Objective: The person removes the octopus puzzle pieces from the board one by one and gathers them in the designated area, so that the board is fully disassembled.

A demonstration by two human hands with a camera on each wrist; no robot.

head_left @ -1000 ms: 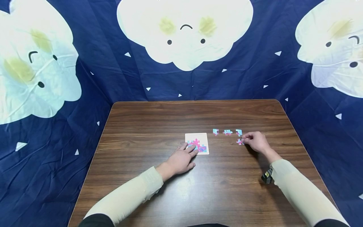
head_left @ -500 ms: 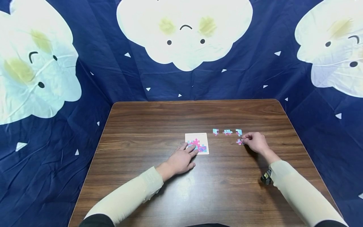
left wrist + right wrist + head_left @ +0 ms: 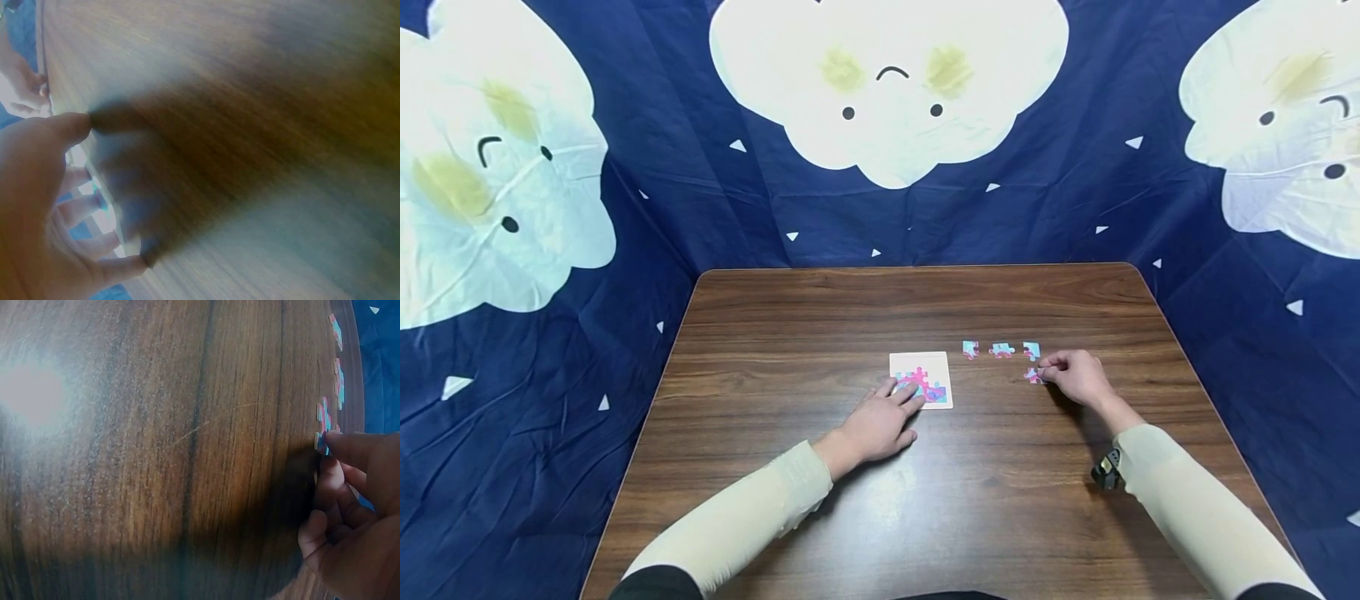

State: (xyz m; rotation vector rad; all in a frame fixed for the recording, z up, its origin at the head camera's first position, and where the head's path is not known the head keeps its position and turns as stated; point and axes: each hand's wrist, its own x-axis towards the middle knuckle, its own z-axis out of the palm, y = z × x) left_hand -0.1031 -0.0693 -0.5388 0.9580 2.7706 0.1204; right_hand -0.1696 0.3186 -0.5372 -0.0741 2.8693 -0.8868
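Note:
My left hand (image 3: 880, 422) lies with its fingers spread over the lower left of a white puzzle board (image 3: 919, 360). Pink, blue and purple pieces (image 3: 919, 383) fill the board's lower part, and the fingers hide some of them. At the right, my right hand (image 3: 1078, 375) pinches a pink and blue puzzle piece (image 3: 1033, 376) by its right side, low at the tabletop. In the right wrist view, the thumb (image 3: 350, 447) overlaps this piece (image 3: 324, 419), and the other fingers are curled beneath the palm.
Three loose puzzle pieces lie in a row right of the board: a left one (image 3: 971, 349), a middle one (image 3: 1002, 350) and a right one (image 3: 1032, 350). The brown wooden table (image 3: 790, 317) is enclosed by blue cloth (image 3: 850, 208) with clouds.
The right fingertips cover slightly more of the pinched puzzle piece than a second ago. The left hand and the board keep their places.

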